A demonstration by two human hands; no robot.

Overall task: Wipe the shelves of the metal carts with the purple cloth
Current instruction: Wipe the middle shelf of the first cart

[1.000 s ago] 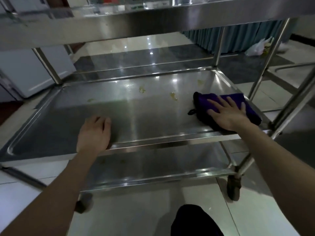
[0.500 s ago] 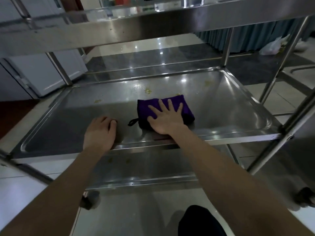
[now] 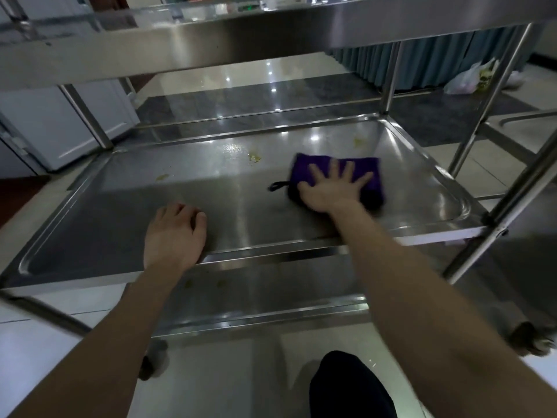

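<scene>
The metal cart (image 3: 388,70) fills the view, its top tier hanging low over the middle shelf (image 3: 126,206) where the work is, so any reach has to stay flat and under that overhang. The lower shelf (image 3: 271,300) shows below the front edge with a couple of dull marks of its own. The right hand (image 3: 330,191) lies palm-down on the purple cloth (image 3: 375,188), fingers (image 3: 333,168) straight and spread, pressing it to the steel right of centre; the left hand (image 3: 173,236) rests on the shelf's front lip, fingers loosely bent, holding nothing that I can see. The cloth's long axis runs side to side, parallel to the front edge. What the next pass turns on is the yellowish spots (image 3: 254,157) – the nearest sits just beyond and left of the cloth, another farther left, one toward the back right corner near the post. The right hand is closer to all three. There is open steel leftward, with a raised rim closing every side.
</scene>
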